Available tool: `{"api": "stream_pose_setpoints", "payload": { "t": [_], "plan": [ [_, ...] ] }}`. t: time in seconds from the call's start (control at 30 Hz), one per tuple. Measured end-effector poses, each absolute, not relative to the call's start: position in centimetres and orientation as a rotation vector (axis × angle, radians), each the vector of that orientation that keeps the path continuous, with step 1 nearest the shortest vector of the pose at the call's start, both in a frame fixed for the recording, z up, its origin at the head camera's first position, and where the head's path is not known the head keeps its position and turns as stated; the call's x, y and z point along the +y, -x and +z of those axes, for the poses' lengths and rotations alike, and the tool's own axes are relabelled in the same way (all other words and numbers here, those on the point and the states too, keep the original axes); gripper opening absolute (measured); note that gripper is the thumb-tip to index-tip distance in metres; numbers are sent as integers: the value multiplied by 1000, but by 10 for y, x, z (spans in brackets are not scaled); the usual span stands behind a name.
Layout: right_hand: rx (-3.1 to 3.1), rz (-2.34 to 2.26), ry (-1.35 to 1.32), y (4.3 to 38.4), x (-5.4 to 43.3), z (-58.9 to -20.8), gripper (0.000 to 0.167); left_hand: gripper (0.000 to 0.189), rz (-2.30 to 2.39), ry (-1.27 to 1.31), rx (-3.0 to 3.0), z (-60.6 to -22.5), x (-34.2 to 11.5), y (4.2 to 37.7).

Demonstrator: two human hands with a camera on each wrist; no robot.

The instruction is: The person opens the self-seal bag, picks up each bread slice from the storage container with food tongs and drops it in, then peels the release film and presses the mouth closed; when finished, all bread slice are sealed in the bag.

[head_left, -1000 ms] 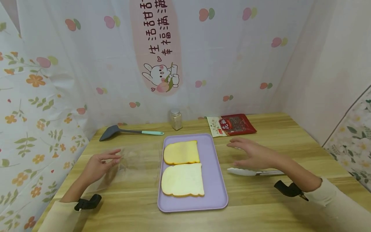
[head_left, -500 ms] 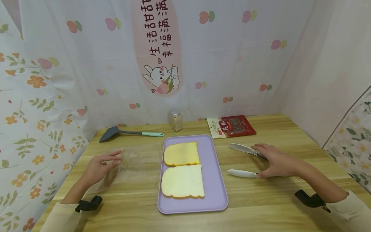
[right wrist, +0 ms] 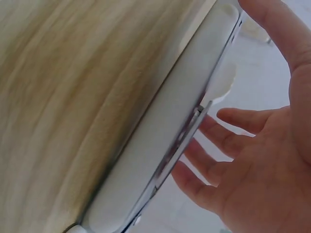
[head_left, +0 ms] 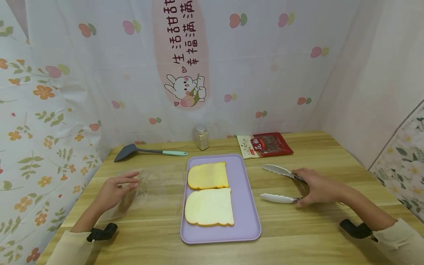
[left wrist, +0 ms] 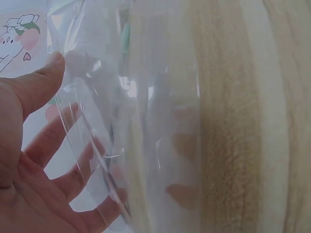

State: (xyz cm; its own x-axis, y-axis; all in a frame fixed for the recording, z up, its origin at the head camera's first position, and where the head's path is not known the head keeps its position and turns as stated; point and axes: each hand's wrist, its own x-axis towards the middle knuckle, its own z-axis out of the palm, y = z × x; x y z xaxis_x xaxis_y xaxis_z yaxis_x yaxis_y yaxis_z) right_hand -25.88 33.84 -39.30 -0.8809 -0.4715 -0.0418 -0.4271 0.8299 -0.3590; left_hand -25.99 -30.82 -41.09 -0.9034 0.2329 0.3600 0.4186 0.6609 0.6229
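My left hand (head_left: 112, 193) is spread with relaxed fingers at a clear plastic bag or sheet (head_left: 160, 187) on the table, left of the tray. In the left wrist view, the fingers (left wrist: 60, 187) lie partly behind the clear plastic, the thumb at its edge. On the right, my right hand (head_left: 321, 187) reaches over a pair of tongs (head_left: 278, 198), which lies spread with its pale scalloped tips toward the tray. Its thumb is by the lower arm and its fingers by the upper one. The right wrist view shows the fingers (right wrist: 206, 167) behind the tongs' handle, a gap before the palm.
A purple tray (head_left: 243, 221) holds a yellowish bread slice (head_left: 208, 176) and a paler bread slice (head_left: 208, 208). Behind it stand a small glass jar (head_left: 202, 139) and a red-and-white spice packet (head_left: 265, 145). A grey spatula (head_left: 127, 152) with a mint handle lies back left.
My right hand has moved right and lowered from beside the tray to the tongs, uncovering their tips. The left hand has stayed in place at the clear plastic.
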Motion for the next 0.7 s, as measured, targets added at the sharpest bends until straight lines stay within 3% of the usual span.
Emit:
{"api": "stream_pose_setpoints", "payload": {
  "t": [0.7],
  "plan": [
    [2904,-563,760,265,343,-405,111,17,-1011,498,-2654,-411,-307,263]
  ]
}}
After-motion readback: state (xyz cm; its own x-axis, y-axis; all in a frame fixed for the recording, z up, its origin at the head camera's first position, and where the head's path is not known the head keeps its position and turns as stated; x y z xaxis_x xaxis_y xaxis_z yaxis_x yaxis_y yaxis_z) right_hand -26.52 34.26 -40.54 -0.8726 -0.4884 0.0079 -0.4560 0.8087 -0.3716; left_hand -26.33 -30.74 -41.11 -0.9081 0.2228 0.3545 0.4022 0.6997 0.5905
